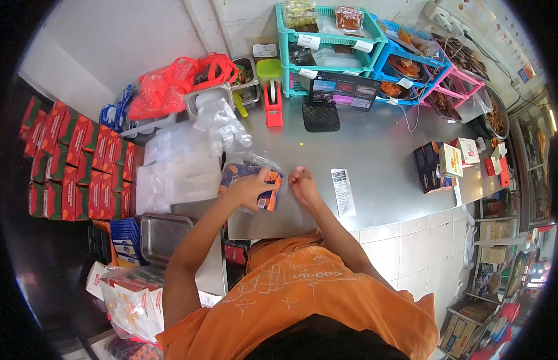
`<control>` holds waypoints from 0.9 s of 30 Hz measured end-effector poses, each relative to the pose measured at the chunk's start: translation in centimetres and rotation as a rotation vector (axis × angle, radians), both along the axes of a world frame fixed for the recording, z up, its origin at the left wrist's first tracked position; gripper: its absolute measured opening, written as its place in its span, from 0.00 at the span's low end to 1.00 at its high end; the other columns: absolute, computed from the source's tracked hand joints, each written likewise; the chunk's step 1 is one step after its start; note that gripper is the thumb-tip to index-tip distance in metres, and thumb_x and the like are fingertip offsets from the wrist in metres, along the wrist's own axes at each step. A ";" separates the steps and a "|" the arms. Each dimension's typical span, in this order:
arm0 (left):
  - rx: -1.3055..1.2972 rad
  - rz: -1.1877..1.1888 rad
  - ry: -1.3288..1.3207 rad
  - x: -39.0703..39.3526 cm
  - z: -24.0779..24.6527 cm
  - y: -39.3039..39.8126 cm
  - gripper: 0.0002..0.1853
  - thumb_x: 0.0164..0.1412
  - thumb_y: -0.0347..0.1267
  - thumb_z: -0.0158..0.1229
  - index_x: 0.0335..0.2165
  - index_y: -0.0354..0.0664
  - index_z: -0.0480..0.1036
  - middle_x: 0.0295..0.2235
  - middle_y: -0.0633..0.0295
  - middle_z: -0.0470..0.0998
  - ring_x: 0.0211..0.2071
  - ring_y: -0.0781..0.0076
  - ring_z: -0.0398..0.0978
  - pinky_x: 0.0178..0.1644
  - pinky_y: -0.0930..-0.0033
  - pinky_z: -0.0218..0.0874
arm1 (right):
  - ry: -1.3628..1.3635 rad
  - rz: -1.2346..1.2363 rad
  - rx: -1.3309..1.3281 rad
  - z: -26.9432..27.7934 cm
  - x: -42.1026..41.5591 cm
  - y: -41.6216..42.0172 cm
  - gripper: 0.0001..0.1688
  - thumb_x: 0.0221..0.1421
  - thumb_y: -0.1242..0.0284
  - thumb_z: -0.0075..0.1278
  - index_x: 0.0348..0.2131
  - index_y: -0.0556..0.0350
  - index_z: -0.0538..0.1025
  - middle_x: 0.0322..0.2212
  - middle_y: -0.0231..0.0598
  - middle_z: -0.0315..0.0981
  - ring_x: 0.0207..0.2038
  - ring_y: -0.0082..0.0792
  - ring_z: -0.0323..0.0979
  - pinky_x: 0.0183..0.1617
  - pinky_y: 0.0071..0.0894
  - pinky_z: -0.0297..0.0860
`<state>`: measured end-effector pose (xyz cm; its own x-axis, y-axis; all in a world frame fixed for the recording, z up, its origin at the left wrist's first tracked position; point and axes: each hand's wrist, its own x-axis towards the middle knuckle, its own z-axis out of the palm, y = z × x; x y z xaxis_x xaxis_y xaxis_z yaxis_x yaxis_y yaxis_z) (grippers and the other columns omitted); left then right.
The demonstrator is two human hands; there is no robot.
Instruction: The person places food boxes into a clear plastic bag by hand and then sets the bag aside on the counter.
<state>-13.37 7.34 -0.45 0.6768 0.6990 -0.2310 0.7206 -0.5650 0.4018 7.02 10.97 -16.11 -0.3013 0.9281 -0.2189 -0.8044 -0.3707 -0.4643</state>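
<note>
My left hand (248, 190) lies on a dark blue and orange printed box (271, 194) inside a clear plastic bag (265, 160), its fingers spread over the top and gripping it. The box is on the steel table, near its front edge. Just right of the box, my right hand (302, 183) is raised over the table with its fingers curled; no object shows in it, though the inside of the fingers is hidden. Further right lies a printed paper slip (343, 192). Behind the box rest clear plastic bags (222, 121), beside a stack of translucent plastic sheets or bags (189, 168).
Stacked red and green boxes (81, 166) stand at the left. A red tape dispenser (273, 110), a tablet (344, 92) and teal baskets (328, 33) line the back. More boxes (427, 166) stand at the right. An empty metal tray (166, 236) is near my left arm.
</note>
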 end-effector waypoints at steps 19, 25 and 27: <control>0.035 0.181 0.026 -2.1 0.9 1.4 0.44 0.23 0.35 0.69 0.48 0.58 0.66 0.47 0.46 0.58 0.39 0.43 0.73 0.41 0.50 0.68 | -0.251 0.041 0.026 0.4 -2.4 -2.4 0.10 0.64 0.67 0.43 0.38 0.54 0.71 0.33 0.30 0.69 0.36 0.23 0.67 0.43 0.26 0.65; 0.170 0.158 -0.072 -2.5 0.7 0.7 0.43 0.24 0.35 0.69 0.47 0.58 0.66 0.48 0.45 0.57 0.40 0.40 0.72 0.42 0.49 0.68 | -0.335 0.189 -0.127 2.0 -3.9 -0.4 0.13 0.60 0.66 0.48 0.40 0.53 0.67 0.31 0.30 0.67 0.32 0.25 0.67 0.34 0.28 0.65; 0.120 0.172 -0.064 -2.7 0.5 1.0 0.43 0.24 0.35 0.69 0.47 0.57 0.66 0.49 0.44 0.57 0.40 0.41 0.72 0.42 0.50 0.68 | -0.651 0.204 0.002 2.2 -4.3 -0.2 0.24 0.55 0.60 0.55 0.45 0.55 0.66 0.28 0.27 0.65 0.27 0.23 0.65 0.23 0.24 0.61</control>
